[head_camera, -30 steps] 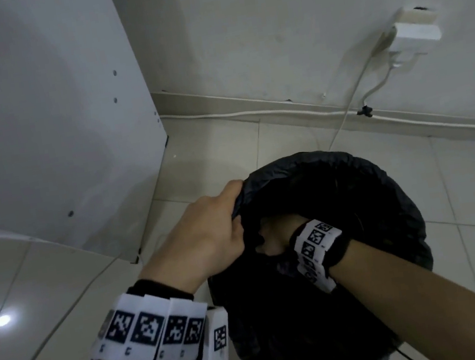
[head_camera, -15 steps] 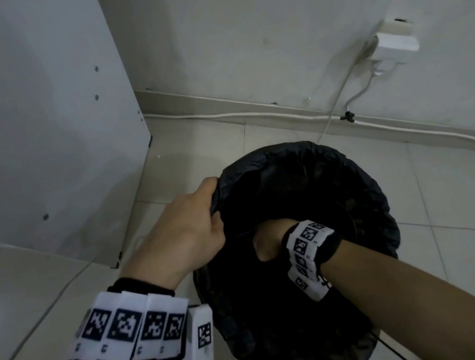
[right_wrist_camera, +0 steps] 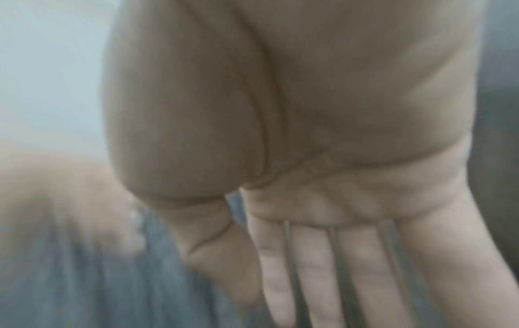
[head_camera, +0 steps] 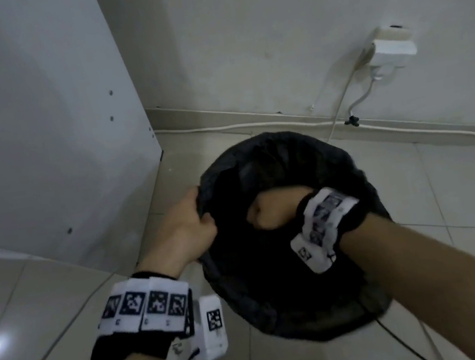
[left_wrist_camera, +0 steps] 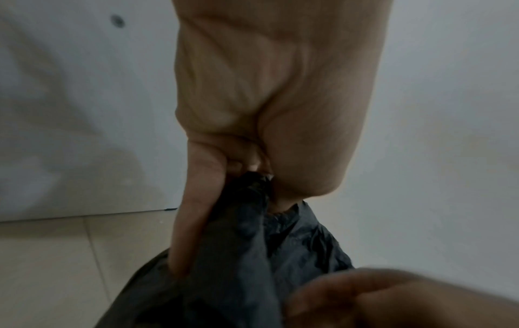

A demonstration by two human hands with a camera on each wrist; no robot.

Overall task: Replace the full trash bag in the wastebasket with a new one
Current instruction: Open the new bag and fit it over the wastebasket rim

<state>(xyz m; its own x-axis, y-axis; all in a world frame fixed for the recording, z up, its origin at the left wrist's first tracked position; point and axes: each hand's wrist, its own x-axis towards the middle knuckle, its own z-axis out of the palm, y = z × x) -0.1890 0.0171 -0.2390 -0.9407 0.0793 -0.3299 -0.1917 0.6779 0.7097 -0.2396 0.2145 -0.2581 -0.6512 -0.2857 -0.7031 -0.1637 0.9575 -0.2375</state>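
Head view: left hand [head_camera: 186, 227] pinching trash bag [head_camera: 304, 302] rim, right hand [right_wrist_camera: 323, 199] flat-fingered inside.

No legible text, brand name, number or sign appears in any view. The only printed markings are black-and-white square fiducial codes on the white tag bands [head_camera: 147, 307] worn at the left wrist, on the small white module [head_camera: 210, 327] hanging beside that band, and on the white tag band [head_camera: 320, 229] at the right wrist. These are machine-readable patterns, not words. Small marks below the left-wrist codes are too blurred to read. Both wrist views carry no printing.
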